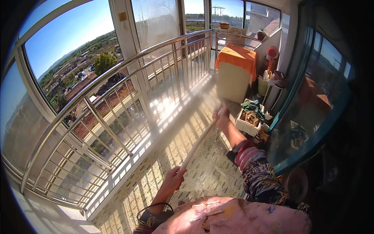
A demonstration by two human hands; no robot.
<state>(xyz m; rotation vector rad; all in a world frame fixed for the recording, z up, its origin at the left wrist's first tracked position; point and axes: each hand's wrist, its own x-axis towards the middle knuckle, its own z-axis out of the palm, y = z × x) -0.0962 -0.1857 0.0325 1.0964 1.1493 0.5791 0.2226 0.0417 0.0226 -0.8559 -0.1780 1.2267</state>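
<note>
L hand (174, 180) wrapped round lower part of long pale tube (196, 146), prob. a hose; R hand (222, 115) grips its hazy far end. Tube slants over tiled floor (210, 165), betw. metal railing (105, 123) & white box (246, 127).

From where I stand, I can't read any words, labels, numbers or signs. A small brown square (122, 16) sits on the window post (127, 33) above the railing (144, 53), but I can't make out any writing on it.
</note>
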